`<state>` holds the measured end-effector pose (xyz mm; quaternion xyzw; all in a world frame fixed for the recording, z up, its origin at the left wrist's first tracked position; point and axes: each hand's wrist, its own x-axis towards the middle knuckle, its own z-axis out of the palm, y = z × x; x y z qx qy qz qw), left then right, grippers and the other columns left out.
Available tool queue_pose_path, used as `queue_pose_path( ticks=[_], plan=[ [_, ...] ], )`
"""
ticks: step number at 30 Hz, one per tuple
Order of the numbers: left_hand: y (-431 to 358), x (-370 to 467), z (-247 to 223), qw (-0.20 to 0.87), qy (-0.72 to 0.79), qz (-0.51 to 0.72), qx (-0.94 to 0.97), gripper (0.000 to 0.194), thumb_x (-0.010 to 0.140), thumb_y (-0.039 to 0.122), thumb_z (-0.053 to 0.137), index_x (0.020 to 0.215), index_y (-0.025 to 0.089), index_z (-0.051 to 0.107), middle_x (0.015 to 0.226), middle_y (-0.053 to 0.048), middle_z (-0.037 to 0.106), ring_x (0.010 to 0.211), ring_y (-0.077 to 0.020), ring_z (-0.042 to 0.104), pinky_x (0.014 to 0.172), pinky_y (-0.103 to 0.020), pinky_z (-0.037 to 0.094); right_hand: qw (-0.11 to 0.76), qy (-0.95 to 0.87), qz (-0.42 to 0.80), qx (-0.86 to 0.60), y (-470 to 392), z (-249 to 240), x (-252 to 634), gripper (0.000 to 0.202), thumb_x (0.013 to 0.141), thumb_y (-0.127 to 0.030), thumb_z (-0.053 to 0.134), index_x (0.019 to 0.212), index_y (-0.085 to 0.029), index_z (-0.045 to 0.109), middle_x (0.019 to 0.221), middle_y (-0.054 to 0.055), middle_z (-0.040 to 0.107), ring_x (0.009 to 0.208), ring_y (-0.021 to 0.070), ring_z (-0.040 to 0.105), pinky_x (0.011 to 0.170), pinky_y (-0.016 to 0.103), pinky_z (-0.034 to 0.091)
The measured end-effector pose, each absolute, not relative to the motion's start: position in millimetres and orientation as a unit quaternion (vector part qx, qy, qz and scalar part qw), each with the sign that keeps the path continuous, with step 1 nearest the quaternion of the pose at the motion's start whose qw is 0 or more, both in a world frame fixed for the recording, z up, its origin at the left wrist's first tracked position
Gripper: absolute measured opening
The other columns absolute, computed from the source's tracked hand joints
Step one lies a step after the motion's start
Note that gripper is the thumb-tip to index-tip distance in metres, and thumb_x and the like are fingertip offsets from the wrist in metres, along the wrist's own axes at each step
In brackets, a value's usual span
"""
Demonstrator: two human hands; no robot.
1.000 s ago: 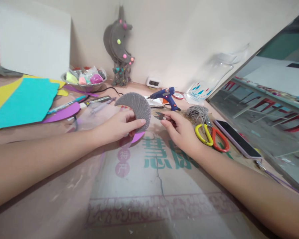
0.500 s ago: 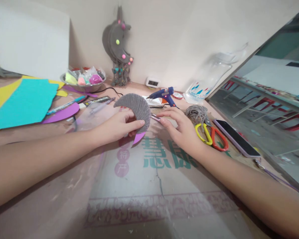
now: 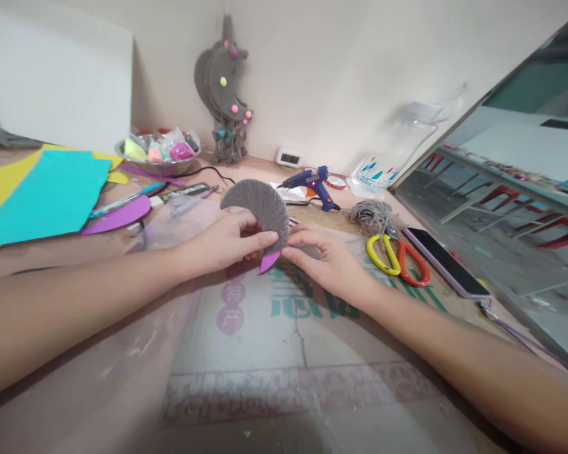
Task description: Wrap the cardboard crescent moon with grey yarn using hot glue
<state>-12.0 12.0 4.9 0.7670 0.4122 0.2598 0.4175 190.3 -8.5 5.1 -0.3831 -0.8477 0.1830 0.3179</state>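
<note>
My left hand [image 3: 224, 243] is closed on a crescent-shaped cutout [image 3: 260, 205], its thumb across the front and the other fingers behind. Grey yarn covers most of the crescent in close, side-by-side turns. Only its lower purple tip [image 3: 268, 261] shows bare. Thumb and fingers of my right hand [image 3: 329, 255] come together at the crescent's lower right edge. A bit of something grey shows between them, too small to name. Behind the hands lies a blue glue gun [image 3: 312, 183]. Right of my right hand are a bundle of grey yarn [image 3: 372, 214] and scissors [image 3: 397, 258] with yellow and orange handles.
A phone [image 3: 447, 261] lies at the right edge. At the back are a bowl of colored clay packs [image 3: 158, 164], a finished moon hanging [image 3: 227, 88], a small clock [image 3: 289, 156] and a clear jar [image 3: 392, 151]. Turquoise sheet [image 3: 47, 195] and pens [image 3: 125, 198] lie left.
My right hand has moved left and slightly down, its fingertips now at the crescent's edge. The crescent, in my left hand, has shifted slightly right.
</note>
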Motion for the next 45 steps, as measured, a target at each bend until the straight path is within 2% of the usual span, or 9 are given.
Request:
queue_pose_path(
  ticks=[5,10,14,24,28,32,39,42,45],
  plan=[
    [11,-12,6,0.380,0.426,0.273,0.774,0.041,0.082,0.052,0.047,0.063,0.016,0.051,0.052,0.001,0.051,0.046,-0.0097,0.046,0.045,-0.023,0.033,0.327,-0.836,0.190,-0.397,-11,11,189,0.011,0.084,-0.028,0.057,0.083,-0.020,0.064,0.092,0.003,0.066,0.090,0.0163,0.060,0.086,0.033,0.045],
    [9,-12,6,0.486,0.364,0.323,0.726,0.027,0.082,0.040,0.051,0.079,0.015,0.060,0.058,0.002,0.051,0.051,-0.0087,0.044,0.048,-0.022,0.033,0.318,-0.850,0.130,-0.400,-9,6,190,0.017,0.078,-0.034,0.064,0.086,-0.020,0.060,0.087,0.003,0.064,0.086,0.0179,0.059,0.079,0.033,0.045],
    [6,-11,5,0.542,0.328,0.343,0.694,0.017,0.078,0.032,0.059,0.084,0.017,0.061,0.064,0.002,0.053,0.054,-0.0080,0.044,0.051,-0.020,0.036,0.299,-0.869,0.055,-0.389,-9,2,191,0.009,0.083,-0.027,0.055,0.078,-0.019,0.054,0.076,0.002,0.058,0.075,0.0157,0.053,0.071,0.029,0.041],
    [1,-11,10,0.561,0.392,0.342,0.644,0.033,0.081,0.049,0.049,0.091,0.020,0.063,0.064,0.001,0.053,0.058,-0.0113,0.051,0.051,-0.021,0.039,0.220,-0.907,-0.175,-0.315,-12,10,197,0.013,0.086,-0.017,0.044,0.077,-0.018,0.054,0.071,0.004,0.057,0.072,0.0185,0.048,0.069,0.033,0.036],
    [5,-9,6,0.548,0.402,0.342,0.649,0.031,0.082,0.047,0.051,0.086,0.018,0.059,0.062,0.001,0.053,0.054,-0.0105,0.047,0.049,-0.021,0.036,0.219,-0.918,-0.164,-0.288,-13,11,200,0.011,0.087,-0.024,0.048,0.090,-0.017,0.055,0.079,0.006,0.060,0.081,0.0198,0.051,0.073,0.034,0.038],
    [5,-10,10,0.544,0.402,0.357,0.644,0.028,0.082,0.047,0.049,0.080,0.019,0.052,0.060,0.003,0.051,0.053,-0.0105,0.048,0.050,-0.021,0.037,0.232,-0.922,-0.142,-0.274,-15,21,205,0.028,0.084,-0.037,0.054,0.103,-0.016,0.053,0.093,0.010,0.062,0.089,0.0228,0.053,0.077,0.037,0.041],
    [11,-9,3,0.551,0.412,0.398,0.607,0.028,0.083,0.045,0.049,0.080,0.018,0.052,0.067,0.000,0.057,0.060,-0.0127,0.054,0.059,-0.024,0.044,0.344,-0.840,-0.057,-0.417,14,35,226,0.020,0.085,-0.026,0.052,0.102,-0.018,0.054,0.100,0.009,0.062,0.094,0.0209,0.057,0.084,0.038,0.045],
    [12,-7,1,0.549,0.413,0.402,0.605,0.027,0.082,0.044,0.051,0.075,0.018,0.053,0.064,0.000,0.058,0.058,-0.0121,0.053,0.058,-0.024,0.043,0.386,-0.782,0.027,-0.488,36,22,240,0.026,0.081,-0.027,0.053,0.105,-0.016,0.054,0.103,0.010,0.062,0.094,0.0206,0.058,0.084,0.040,0.047],
    [10,-7,5,0.557,0.420,0.385,0.604,0.026,0.080,0.041,0.055,0.071,0.017,0.054,0.060,0.001,0.056,0.054,-0.0112,0.051,0.054,-0.023,0.041,0.370,-0.769,0.060,-0.517,59,9,250,0.043,0.078,-0.029,0.056,0.119,-0.015,0.049,0.120,0.013,0.056,0.110,0.0233,0.054,0.095,0.045,0.041]
  ],
)
